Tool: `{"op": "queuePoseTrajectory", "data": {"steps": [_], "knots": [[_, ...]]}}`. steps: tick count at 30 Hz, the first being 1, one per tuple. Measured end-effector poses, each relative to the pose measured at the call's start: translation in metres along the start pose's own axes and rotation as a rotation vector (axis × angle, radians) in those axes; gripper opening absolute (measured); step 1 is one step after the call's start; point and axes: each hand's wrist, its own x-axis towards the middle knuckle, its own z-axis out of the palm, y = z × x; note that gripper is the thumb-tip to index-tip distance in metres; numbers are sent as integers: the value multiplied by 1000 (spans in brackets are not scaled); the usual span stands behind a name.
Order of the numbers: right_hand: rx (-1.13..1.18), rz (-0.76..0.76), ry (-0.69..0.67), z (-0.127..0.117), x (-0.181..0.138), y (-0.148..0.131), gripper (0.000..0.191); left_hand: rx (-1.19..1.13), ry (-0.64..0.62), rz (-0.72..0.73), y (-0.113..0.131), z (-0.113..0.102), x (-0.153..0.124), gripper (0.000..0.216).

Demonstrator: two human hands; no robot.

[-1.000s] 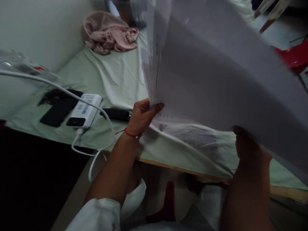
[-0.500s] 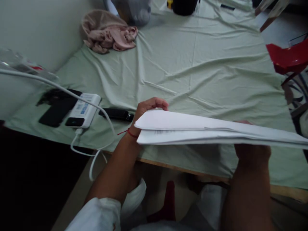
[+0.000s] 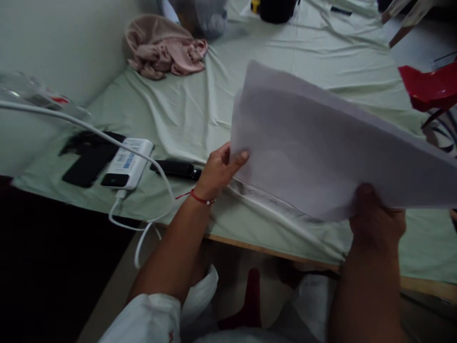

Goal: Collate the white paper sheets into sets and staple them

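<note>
Several white paper sheets [image 3: 303, 143] are held in a loose stack above the near side of the table, their broad side tilted up toward me. My left hand [image 3: 221, 169] grips the stack's left edge, thumb on the near face and fingers behind. At the lower right, my right hand [image 3: 376, 214] pinches the bottom edge, its thumb also in front; the other fingers are hidden behind the paper. A red string bracelet [image 3: 202, 197] circles my left wrist. Just left of that hand lies a black stapler-like object [image 3: 176, 168].
A white power bank [image 3: 130, 162] with a white cable [image 3: 76, 121] lies beside a black phone [image 3: 85, 166]. Farther back are a crumpled pink cloth [image 3: 167, 52], a translucent bin [image 3: 203, 16] and a black container [image 3: 276, 10]. Something red [image 3: 430, 88] stands at the right edge.
The stack has swung from nearly edge-on and flat to tilted up, showing its broad face. My left thumb has come round to the front of the paper.
</note>
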Motion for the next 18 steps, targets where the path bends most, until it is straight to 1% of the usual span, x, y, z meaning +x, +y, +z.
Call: {"op": "queuePoseTrajectory", "data": {"steps": [2, 3, 7, 9, 11, 13, 15, 18], "knots": [[20, -29, 4, 2, 0, -2, 67, 32, -39, -68, 1, -1, -1, 71], [39, -47, 2, 3, 1, -2, 65, 33, -36, -75, 2, -1, -1, 69], [113, -56, -10, 2, 5, -5, 57, -31, 7, 19, 0, -3, -6, 59], [137, -35, -70, -1, 7, -7, 59, -64, -20, 49, -2, -6, -7, 52], [129, -4, -156, -4, 8, -9, 62, -85, -91, 42, -6, -12, -6, 48], [64, 41, -200, -6, 8, -9, 65, -90, -162, 32, -12, -17, -2, 51], [-12, 74, -190, -6, 7, -9, 68, -84, -200, 42, -18, -19, 3, 63], [-64, 68, -146, -6, 6, -6, 71, -95, -185, 72, -24, -18, 10, 79]]}}
